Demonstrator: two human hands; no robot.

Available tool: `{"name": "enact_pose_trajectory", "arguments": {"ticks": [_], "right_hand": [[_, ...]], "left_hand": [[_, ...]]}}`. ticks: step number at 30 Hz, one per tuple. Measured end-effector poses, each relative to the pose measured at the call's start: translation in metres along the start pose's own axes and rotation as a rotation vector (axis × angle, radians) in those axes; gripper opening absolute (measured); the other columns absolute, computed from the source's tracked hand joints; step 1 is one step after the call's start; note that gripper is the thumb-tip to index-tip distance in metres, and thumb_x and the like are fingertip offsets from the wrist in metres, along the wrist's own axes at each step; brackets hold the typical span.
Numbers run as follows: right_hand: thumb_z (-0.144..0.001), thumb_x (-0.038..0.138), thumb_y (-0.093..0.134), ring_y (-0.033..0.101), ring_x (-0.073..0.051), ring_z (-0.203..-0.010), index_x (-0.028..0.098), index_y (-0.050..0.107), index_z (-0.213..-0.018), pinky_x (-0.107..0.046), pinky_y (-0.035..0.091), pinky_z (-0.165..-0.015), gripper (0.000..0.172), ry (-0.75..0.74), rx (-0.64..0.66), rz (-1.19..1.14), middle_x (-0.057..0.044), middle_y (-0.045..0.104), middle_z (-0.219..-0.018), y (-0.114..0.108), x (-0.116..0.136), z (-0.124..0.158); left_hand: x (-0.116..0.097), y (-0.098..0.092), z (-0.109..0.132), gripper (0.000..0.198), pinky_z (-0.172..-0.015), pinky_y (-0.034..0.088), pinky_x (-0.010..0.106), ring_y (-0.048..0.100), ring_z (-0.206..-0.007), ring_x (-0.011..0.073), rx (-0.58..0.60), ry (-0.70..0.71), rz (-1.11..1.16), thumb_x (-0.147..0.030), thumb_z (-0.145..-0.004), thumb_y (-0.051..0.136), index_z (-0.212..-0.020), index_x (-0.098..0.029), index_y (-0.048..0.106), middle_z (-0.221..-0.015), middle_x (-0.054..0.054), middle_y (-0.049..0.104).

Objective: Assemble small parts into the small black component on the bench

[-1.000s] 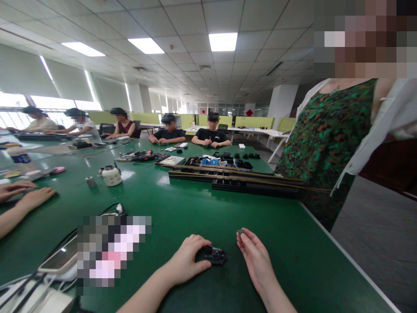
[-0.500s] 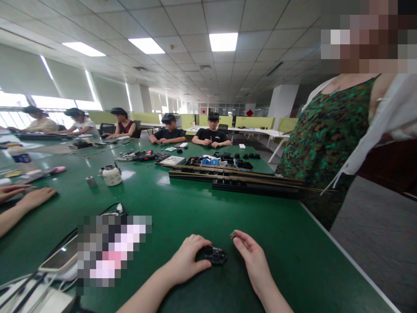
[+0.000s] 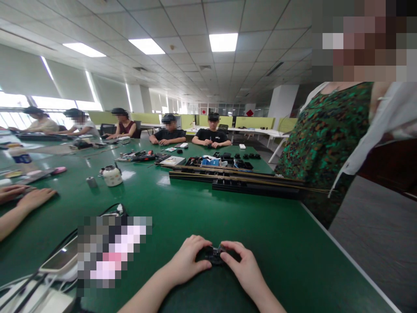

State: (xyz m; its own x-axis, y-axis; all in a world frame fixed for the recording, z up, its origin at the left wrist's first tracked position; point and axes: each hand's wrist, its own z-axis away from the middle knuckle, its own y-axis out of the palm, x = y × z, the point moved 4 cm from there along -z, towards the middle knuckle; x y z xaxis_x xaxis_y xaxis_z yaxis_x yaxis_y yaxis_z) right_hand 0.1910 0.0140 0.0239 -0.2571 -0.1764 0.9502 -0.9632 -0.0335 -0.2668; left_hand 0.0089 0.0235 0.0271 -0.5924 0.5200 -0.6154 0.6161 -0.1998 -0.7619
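Observation:
A small black plastic part [image 3: 214,255] with an uneven, open-looking top lies on the green table [image 3: 182,208] in front of me. My left hand [image 3: 187,261] grips its left end between thumb and fingers. At its right end, my right hand [image 3: 243,262] is closed in a pinch, fingertips touching the part. A tiny greyish piece [image 3: 221,248] shows at those fingertips, mostly covered by them. Whether it sits inside the part or only against it, I cannot tell.
Long black rails [image 3: 254,188] with thin brass-coloured rods lie across the table ahead. To the left are a phone [image 3: 60,258], cables, a white pot [image 3: 112,175] and a grey cylinder [image 3: 91,182]. A co-worker's hands [image 3: 35,198] rest at far left; a person [image 3: 325,130] stands at right.
My right hand has moved left and slightly down, bringing the small piece from beside the black part to its right end. My left hand stays in place on the part.

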Motion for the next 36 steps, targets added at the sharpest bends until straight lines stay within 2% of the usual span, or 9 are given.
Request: {"name": "enact_pose_trajectory", "arguments": {"ticks": [10,20,24,36], "right_hand": [[-0.072,0.026,0.064,0.057,-0.022,-0.095,0.024,0.068,-0.086,-0.036,0.043,-0.089,0.015,-0.115,0.112,0.227,-0.005,0.068,-0.093,0.008,0.013,0.003],[-0.072,0.027,0.061,0.053,-0.023,-0.105,0.026,0.068,-0.089,-0.038,0.037,-0.094,0.018,-0.099,0.176,0.398,-0.004,0.065,-0.105,0.011,0.013,0.007],[-0.071,0.025,0.060,0.053,-0.023,-0.104,0.026,0.067,-0.088,-0.037,0.036,-0.093,0.018,-0.095,0.194,0.429,-0.003,0.066,-0.103,0.011,0.017,0.008],[-0.065,0.021,0.058,0.054,-0.023,-0.103,0.026,0.059,-0.103,-0.035,0.038,-0.092,0.039,-0.027,0.151,0.413,-0.004,0.063,-0.106,0.009,0.015,0.009]], "left_hand": [[0.005,0.002,0.000,0.039,-0.086,0.039,0.034,0.050,-0.098,0.0236,-0.023,0.026,0.000,-0.035,-0.076,0.068,-0.111,-0.023,0.057,-0.103,0.004,0.060],[0.004,0.003,0.001,0.039,-0.087,0.039,0.032,0.050,-0.098,0.0225,-0.024,0.035,0.010,-0.033,-0.075,0.070,-0.111,-0.023,0.056,-0.103,0.004,0.060],[0.004,0.004,0.001,0.039,-0.087,0.039,0.032,0.050,-0.097,0.0227,-0.027,0.037,0.011,-0.033,-0.076,0.069,-0.111,-0.023,0.057,-0.103,0.004,0.060],[0.004,0.004,0.000,0.038,-0.087,0.038,0.034,0.050,-0.099,0.0238,-0.021,0.015,0.008,-0.034,-0.076,0.067,-0.111,-0.025,0.056,-0.104,0.004,0.059]]}}
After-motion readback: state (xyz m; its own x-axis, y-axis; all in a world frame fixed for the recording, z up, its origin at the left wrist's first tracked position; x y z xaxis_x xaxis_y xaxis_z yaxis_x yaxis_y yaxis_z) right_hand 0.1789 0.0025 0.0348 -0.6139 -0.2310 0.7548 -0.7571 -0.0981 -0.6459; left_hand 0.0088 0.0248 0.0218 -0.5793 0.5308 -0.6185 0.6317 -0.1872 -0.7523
